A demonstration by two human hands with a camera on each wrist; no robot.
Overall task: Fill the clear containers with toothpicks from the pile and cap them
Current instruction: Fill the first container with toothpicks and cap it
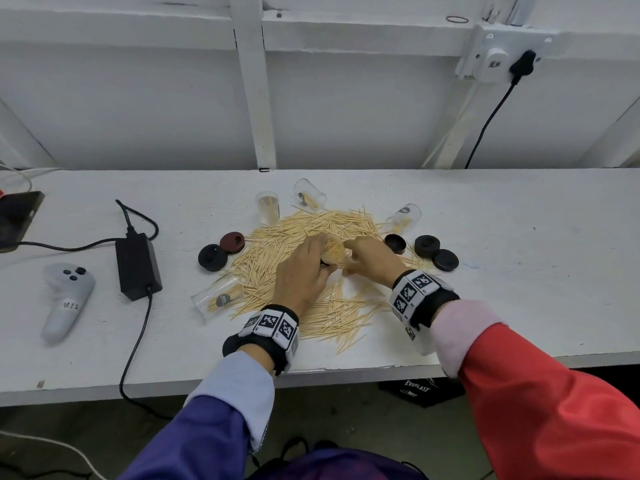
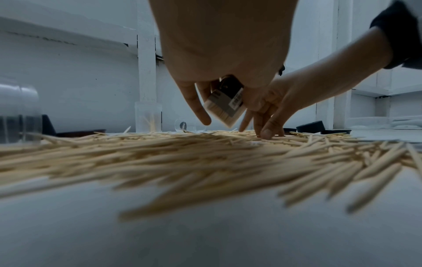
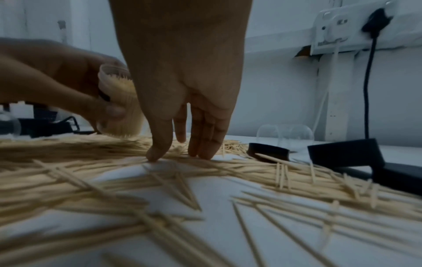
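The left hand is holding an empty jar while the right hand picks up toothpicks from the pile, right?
Not quite: the jar in the left hand is not empty. The right wrist view shows it packed with toothpicks. The rest holds: the right hand has its fingertips down on the pile.

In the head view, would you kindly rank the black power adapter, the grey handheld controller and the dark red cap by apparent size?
1. Grey handheld controller and black power adapter: too alike to separate.
2. Dark red cap: clearly smallest, though it lies slightly farther away.
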